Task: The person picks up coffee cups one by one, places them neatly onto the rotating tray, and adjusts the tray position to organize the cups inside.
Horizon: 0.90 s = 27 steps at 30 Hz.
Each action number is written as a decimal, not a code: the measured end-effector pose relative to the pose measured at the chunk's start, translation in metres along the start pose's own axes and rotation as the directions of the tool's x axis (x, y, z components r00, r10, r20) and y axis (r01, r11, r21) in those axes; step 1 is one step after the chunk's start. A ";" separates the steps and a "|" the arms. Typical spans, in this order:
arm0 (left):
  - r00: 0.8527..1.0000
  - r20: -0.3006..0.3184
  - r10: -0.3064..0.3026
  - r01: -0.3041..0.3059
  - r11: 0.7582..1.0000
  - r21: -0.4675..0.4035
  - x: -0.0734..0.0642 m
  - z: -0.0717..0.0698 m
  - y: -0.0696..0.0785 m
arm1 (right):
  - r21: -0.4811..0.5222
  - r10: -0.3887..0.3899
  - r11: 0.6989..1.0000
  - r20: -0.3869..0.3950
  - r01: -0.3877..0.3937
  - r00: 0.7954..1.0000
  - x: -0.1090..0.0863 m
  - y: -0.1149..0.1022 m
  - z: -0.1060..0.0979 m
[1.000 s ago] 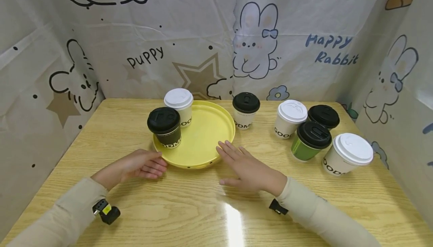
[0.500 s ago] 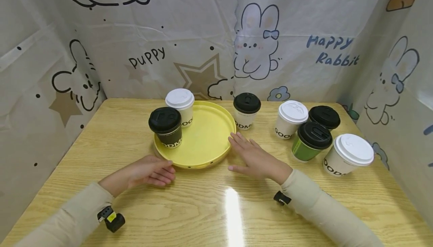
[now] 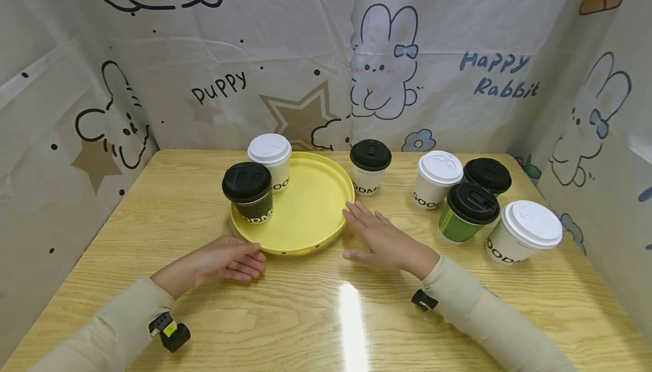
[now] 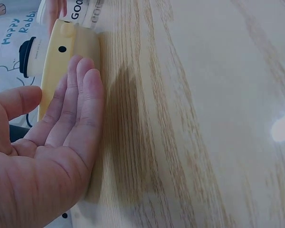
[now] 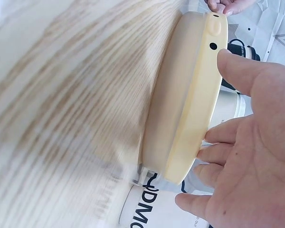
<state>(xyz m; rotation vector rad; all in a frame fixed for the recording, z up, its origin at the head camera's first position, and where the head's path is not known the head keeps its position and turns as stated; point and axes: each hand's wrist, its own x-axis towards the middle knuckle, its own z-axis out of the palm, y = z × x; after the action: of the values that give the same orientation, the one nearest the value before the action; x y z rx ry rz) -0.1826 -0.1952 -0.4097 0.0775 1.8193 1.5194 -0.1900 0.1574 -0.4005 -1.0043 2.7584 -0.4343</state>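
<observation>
A round yellow tray (image 3: 317, 205) with a raised rim lies on the wooden table. On its left side stand a dark paper cup with a black lid (image 3: 248, 184) and a white paper cup with a white lid (image 3: 270, 150). My left hand (image 3: 226, 261) is at the tray's front-left edge, palm facing inward, fingers extended and thumb apart. At the right rim is my right hand (image 3: 389, 244), its fingers reaching forward with their tips by the edge. In the right wrist view the fingertips meet the tray's side (image 5: 194, 104). Neither hand grasps anything.
Just right of the tray stands a black-lidded white cup (image 3: 369, 168). Farther right are a white-lidded cup (image 3: 437, 179), a green cup (image 3: 460, 222), another black-lidded cup (image 3: 489, 175) and a large white cup (image 3: 524, 233). A printed cloth (image 3: 305, 38) walls the table's back.
My left hand has slid right along the tray's front edge. My right hand has shifted a little right and away from me. The tray and cups look unmoved.
</observation>
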 end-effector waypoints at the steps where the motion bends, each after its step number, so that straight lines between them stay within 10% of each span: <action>1: 1.000 0.001 0.000 0.000 1.000 -0.001 0.000 0.000 0.000 | 0.001 0.000 1.000 0.000 0.000 1.000 0.000 0.000 0.000; 14: 1.000 0.002 -0.002 0.002 1.000 -0.024 0.001 0.001 0.001 | 0.011 -0.016 1.000 -0.027 0.017 0.999 -0.001 -0.002 -0.001; 27: 1.000 -0.003 0.005 -0.005 0.999 -0.049 0.000 0.000 0.000 | 0.095 0.001 0.995 -0.337 0.033 0.941 0.009 0.006 -0.029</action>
<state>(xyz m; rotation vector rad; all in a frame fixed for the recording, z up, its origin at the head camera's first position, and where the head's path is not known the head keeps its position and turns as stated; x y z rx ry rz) -0.1827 -0.1947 -0.4101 0.0564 1.7839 1.5671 -0.2081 0.1618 -0.3754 -1.0110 2.9880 -0.8074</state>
